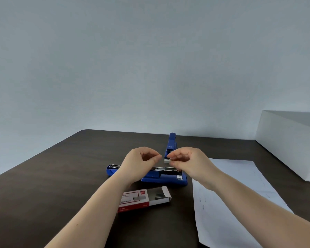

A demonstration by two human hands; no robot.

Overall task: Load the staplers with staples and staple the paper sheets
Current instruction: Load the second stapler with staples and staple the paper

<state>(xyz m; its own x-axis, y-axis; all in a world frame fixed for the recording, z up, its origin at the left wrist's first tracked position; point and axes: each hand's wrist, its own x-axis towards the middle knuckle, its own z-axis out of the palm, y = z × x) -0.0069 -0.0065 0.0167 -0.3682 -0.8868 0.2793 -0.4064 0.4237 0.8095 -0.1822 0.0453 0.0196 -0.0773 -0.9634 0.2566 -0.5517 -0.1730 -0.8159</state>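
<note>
From the head camera, both hands are raised together just below frame centre, above a dark table. The right hand pinches a short strip of staples between thumb and curled fingers, the strip's long axis running left-right. The left hand has its fingers curled, tips close to the strip's left end; whether it touches the strip I cannot tell.

Beneath the hands lies an opened blue stapler, its long axis running left-right across the frame, the metal staple channel exposed on top. A second blue stapler lies behind, closed, its long axis pointing away toward the wall.

Below centre, a red-and-white staple box lies with its open flap to the right. Paper sheets spread at lower right; a white box stands at the right edge.
</note>
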